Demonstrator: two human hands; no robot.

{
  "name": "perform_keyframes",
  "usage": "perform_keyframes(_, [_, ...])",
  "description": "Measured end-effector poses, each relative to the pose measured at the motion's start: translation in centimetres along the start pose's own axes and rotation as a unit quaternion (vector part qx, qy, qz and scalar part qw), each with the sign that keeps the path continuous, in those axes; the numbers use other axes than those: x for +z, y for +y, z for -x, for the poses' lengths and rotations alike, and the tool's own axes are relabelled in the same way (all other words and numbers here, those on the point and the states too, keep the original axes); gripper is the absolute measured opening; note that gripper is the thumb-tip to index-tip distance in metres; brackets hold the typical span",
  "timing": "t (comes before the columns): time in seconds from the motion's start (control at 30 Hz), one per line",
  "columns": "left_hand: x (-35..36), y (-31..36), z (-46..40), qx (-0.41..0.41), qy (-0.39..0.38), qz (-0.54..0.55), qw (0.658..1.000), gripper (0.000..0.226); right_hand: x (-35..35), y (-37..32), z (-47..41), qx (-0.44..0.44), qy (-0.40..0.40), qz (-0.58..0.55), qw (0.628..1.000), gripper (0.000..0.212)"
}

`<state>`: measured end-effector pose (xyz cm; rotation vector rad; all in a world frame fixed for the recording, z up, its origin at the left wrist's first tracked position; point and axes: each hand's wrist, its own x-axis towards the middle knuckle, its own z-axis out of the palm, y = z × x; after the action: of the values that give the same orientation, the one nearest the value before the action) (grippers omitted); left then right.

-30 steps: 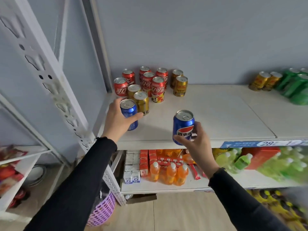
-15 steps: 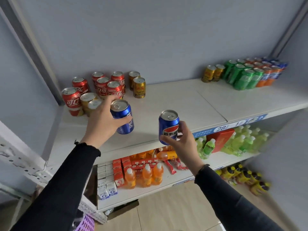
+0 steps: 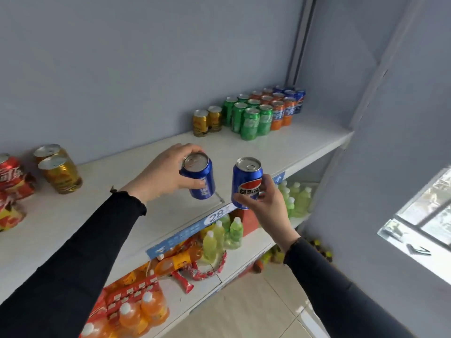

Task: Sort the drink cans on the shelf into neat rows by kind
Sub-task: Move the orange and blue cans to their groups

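My left hand (image 3: pixel 163 174) grips a blue cola can (image 3: pixel 199 176) above the middle of the white shelf (image 3: pixel 97 211). My right hand (image 3: pixel 268 206) holds a second blue cola can (image 3: pixel 246 182) upright just off the shelf's front edge. At the shelf's far right stand rows of green cans (image 3: pixel 249 118), orange cans (image 3: pixel 278 111) and blue cans (image 3: pixel 296 98), with two gold cans (image 3: pixel 207 120) beside them. Red cans (image 3: pixel 12 181) and two more gold cans (image 3: pixel 58 169) sit at the left.
A blue price strip (image 3: pixel 214 215) runs along the shelf's front edge. The lower shelf holds green bottles (image 3: pixel 219 235), orange bottles (image 3: pixel 141 311) and red packs (image 3: pixel 129 293). A grey wall with a window (image 3: pixel 424 228) closes the right side. An upright post (image 3: pixel 300 45) stands in the corner.
Both hands have carried their blue cans to the right along the shelf, away from the red and gold cans. My view has swung right, toward the sorted rows.
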<state>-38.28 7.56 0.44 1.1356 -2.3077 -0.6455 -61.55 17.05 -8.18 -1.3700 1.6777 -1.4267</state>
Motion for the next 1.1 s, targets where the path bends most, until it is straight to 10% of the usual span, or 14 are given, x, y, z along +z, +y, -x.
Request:
perform_keyframes(0.43, [12.8,12.0,-26.5,0.086,-0.103,-0.051,0.990,0.068,-20.1,9.4,-19.6,0.046,0.066,-0.009,0.997,0.055])
perform_keyframes(1.1, [20.8,13.0,-59.1,0.177,-0.220,-0.238,0.929,0.074,-28.4,17.5,-46.1,0.074,0.073,-0.009,0.995,0.060])
